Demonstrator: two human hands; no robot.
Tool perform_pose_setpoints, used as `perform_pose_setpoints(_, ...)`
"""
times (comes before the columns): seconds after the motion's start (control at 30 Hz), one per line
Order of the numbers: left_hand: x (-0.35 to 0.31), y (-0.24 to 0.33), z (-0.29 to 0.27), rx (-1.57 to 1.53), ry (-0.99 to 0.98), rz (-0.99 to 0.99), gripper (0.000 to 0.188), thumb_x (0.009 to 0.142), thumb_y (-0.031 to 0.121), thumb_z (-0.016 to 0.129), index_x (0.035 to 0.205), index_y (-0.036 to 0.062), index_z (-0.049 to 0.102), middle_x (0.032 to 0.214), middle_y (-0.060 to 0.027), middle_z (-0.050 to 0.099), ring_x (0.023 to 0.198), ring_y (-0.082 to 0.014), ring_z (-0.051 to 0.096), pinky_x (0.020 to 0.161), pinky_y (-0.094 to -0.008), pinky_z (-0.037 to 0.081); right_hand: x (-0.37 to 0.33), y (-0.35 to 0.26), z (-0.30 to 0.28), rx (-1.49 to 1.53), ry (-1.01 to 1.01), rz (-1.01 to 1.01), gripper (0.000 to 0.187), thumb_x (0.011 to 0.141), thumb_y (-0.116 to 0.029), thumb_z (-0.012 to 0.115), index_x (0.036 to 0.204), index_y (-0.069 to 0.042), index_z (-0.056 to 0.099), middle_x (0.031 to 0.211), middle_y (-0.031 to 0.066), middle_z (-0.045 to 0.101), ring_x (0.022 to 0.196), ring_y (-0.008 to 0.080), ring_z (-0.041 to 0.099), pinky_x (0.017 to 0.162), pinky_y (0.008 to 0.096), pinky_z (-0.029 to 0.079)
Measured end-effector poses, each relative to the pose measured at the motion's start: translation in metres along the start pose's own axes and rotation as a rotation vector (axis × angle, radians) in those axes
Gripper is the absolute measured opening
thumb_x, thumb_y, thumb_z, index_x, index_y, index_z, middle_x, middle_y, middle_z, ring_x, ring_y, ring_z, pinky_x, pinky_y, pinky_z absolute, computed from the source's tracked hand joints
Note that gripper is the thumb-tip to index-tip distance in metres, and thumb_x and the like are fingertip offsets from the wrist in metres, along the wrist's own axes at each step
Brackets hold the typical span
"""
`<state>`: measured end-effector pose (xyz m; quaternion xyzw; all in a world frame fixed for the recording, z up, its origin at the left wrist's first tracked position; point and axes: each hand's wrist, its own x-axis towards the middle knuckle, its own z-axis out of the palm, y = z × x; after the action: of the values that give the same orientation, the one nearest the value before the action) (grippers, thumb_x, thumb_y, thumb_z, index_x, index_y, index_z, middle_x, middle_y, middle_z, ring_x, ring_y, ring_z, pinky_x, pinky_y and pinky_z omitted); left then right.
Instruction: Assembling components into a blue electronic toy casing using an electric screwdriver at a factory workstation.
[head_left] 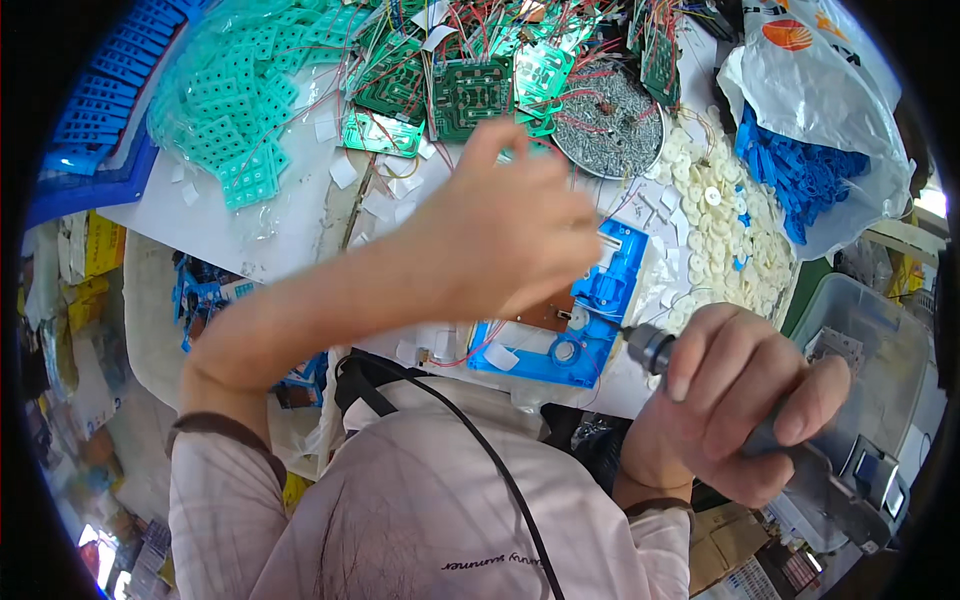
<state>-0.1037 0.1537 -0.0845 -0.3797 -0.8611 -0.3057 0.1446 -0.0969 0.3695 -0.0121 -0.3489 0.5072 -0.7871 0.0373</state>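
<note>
Right fingers [742, 372] wrap a grey driver [815, 482]; whether left fingers [560, 240], arm [320, 300] stretched across, grip anything, I cannot tell.

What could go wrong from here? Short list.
1. The grey tool in the right hand has its tip close to the blue housing's right side; a slip might scratch it.
2. The blurred left hand is near the round dish of small metal parts; a bump could spill some.
3. A loose white square at the housing's lower left might get trapped.
</note>
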Motion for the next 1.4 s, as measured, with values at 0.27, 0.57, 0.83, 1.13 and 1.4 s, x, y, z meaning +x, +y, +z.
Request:
perform_pose_setpoints(0.27, -0.057, 0.031, 0.008, -0.337, 0.001, -0.267, 0.02, 0.076, 0.014, 0.079, 0.094, 0.0174, 0.071, 0.093, 0.0064, 0.068, 0.086, -0.0156, 0.058, 0.09, -0.0449, 0.031, -0.001, 0.018, 0.028, 0.051, -0.027, 0.086, 0.035, 0.087, -0.034, 0.08, 0.093, -0.019, 0.049, 0.059, -0.0064, 0.057, 0.046, 0.0093, 0.052, 0.05, 0.028, 0.048)
perform_pose_setpoints(0.57, -0.078, 0.04, 0.003, -0.051, 0.104, -0.358, 0.025, 0.072, 0.024, 0.082, 0.094, 0.0175, 0.072, 0.104, 0.007, 0.067, 0.091, -0.0155, 0.057, 0.094, -0.0482, 0.03, 0.002, 0.04, 0.03, 0.082, 0.016, 0.098, 0.032, 0.089, -0.02, 0.077, 0.102, -0.011, 0.048, 0.068, 0.0025, 0.057, 0.057, 0.017, 0.053, 0.059, 0.0353, 0.047)
perform_pose_setpoints(0.83, -0.085, 0.046, 0.014, 0.053, 0.019, -0.242, 0.022, 0.076, 0.028, 0.077, 0.095, 0.0154, 0.073, 0.108, 0.0072, 0.065, 0.102, -0.0145, 0.056, 0.099, -0.0516, 0.029, 0.004, 0.065, 0.034, -0.013, 0.003, 0.158, 0.028, 0.092, -0.009, 0.07, 0.101, -0.007, 0.045, 0.073, 0.0071, 0.056, 0.064, 0.0177, 0.052, 0.068, 0.0382, 0.048)
perform_pose_setpoints(1.13, -0.085, 0.05, 0.006, -0.09, -0.031, -0.28, 0.029, 0.072, 0.027, 0.08, 0.096, 0.0135, 0.07, 0.11, 0.0028, 0.062, 0.106, -0.0172, 0.054, 0.098, -0.0509, 0.031, 0.005, 0.069, 0.031, -0.181, -0.027, 0.21, 0.034, 0.092, -0.022, 0.075, 0.098, -0.01, 0.044, 0.064, 0.0021, 0.052, 0.055, 0.0156, 0.048, 0.058, 0.0349, 0.044)
perform_pose_setpoints(1.4, -0.076, 0.071, 0.0, -0.105, -0.231, -0.287, 0.039, 0.068, 0.027, 0.083, 0.099, 0.0114, 0.066, 0.107, -0.0027, 0.056, 0.105, -0.0239, 0.053, 0.093, -0.0504, 0.031, 0.026, 0.017, -0.002, -0.47, 0.198, -0.062, 0.059, 0.095, -0.033, 0.065, 0.144, -0.01, 0.041, 0.098, 0.0131, 0.06, 0.092, 0.0273, 0.061, 0.083, 0.048, 0.05)
